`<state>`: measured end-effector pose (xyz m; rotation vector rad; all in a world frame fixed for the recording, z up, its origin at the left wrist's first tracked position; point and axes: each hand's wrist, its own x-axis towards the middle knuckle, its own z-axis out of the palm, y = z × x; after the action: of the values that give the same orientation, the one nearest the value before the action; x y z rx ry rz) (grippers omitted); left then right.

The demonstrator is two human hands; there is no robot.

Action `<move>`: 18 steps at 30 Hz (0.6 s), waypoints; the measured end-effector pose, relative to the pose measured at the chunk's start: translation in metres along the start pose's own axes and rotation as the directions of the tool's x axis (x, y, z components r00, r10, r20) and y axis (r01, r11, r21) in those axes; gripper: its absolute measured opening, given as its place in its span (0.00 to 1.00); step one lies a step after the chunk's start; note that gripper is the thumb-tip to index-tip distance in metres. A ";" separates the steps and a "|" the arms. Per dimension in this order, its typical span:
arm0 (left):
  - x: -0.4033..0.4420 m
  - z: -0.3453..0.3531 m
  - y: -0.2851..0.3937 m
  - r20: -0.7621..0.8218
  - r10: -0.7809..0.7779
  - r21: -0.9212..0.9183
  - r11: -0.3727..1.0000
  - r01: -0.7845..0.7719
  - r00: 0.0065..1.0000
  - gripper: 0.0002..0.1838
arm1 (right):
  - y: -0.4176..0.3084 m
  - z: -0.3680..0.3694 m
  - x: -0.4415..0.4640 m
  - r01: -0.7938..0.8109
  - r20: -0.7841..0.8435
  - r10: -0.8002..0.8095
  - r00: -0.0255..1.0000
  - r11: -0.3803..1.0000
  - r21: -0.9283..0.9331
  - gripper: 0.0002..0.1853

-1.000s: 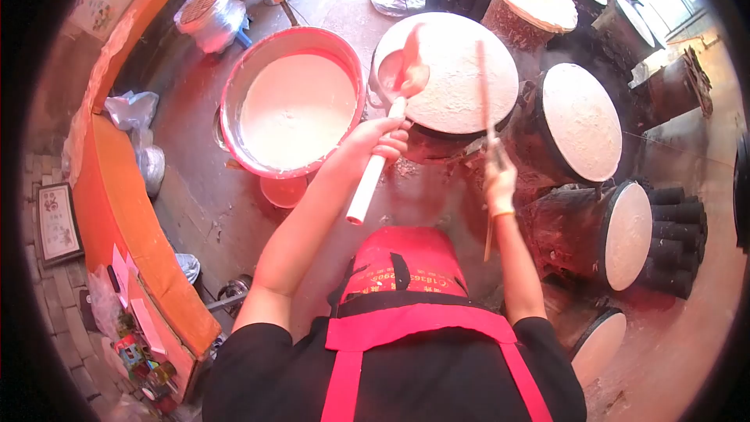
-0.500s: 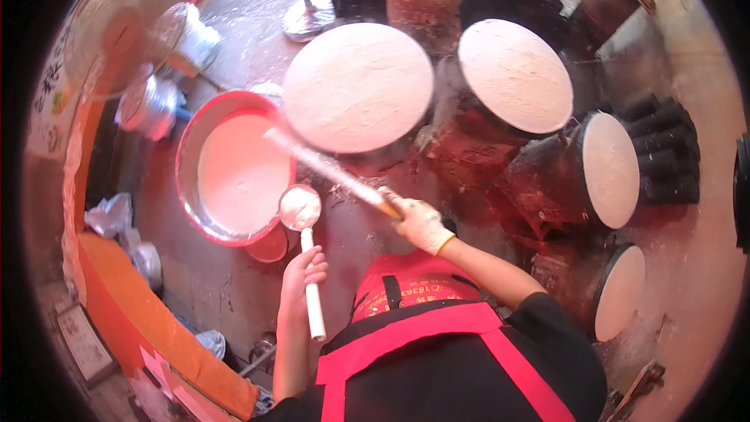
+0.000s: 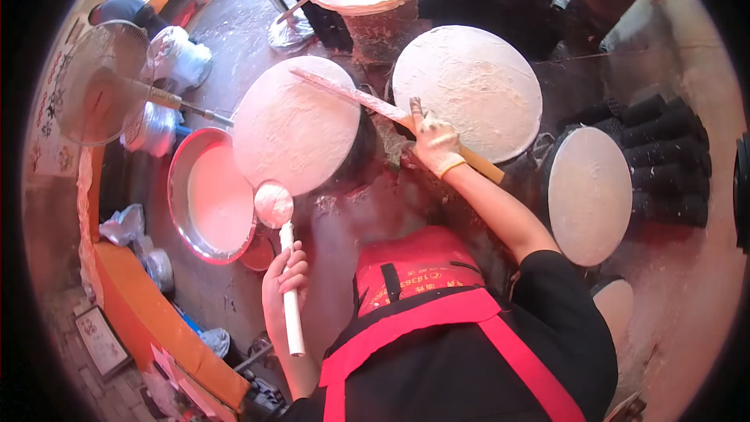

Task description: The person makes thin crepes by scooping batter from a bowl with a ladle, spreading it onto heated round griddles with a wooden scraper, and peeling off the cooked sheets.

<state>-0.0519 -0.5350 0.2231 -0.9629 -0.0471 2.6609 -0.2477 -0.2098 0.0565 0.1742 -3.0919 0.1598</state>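
Currently the gloved right hand [image 3: 434,142] grips a long, flat wooden stick [image 3: 367,101], pointing to ten o'clock over a pale, round drum top [image 3: 291,137]; the left hand [image 3: 287,273], fingers curled, holds a white-handled ladle [image 3: 274,205], bowl at twelve.

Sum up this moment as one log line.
left hand: holds ladle | right hand: gloved, holds stick | basin: pale mixture inside

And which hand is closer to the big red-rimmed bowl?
Left. The left hand is just right of the bowl; the gloved right hand is much farther right.
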 end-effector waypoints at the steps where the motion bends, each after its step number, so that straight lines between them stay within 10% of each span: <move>1: 0.003 0.008 -0.007 0.005 -0.006 -0.008 1.000 0.006 1.000 0.14 | -0.003 0.014 0.010 0.006 -0.013 -0.006 1.000 1.000 -0.008 0.38; 9: 0.034 0.042 -0.037 -0.060 0.036 0.122 0.992 -0.029 0.998 0.11 | 0.022 -0.011 0.026 0.114 -0.199 -0.091 0.976 0.988 0.108 0.13; 15: 0.056 0.046 -0.020 -0.103 0.078 0.280 0.959 -0.046 0.992 0.10 | 0.053 -0.091 0.073 0.146 0.010 -0.148 0.989 0.959 -0.243 0.10; 18: 0.070 0.052 0.006 -0.089 0.080 0.353 0.935 -0.044 0.993 0.10 | 0.060 -0.156 0.107 0.220 -0.144 -0.282 0.949 0.914 -0.341 0.09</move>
<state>-0.1366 -0.5156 0.2193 -0.9874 0.4731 2.5463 -0.3555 -0.1464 0.2104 0.5077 -2.8170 -0.3168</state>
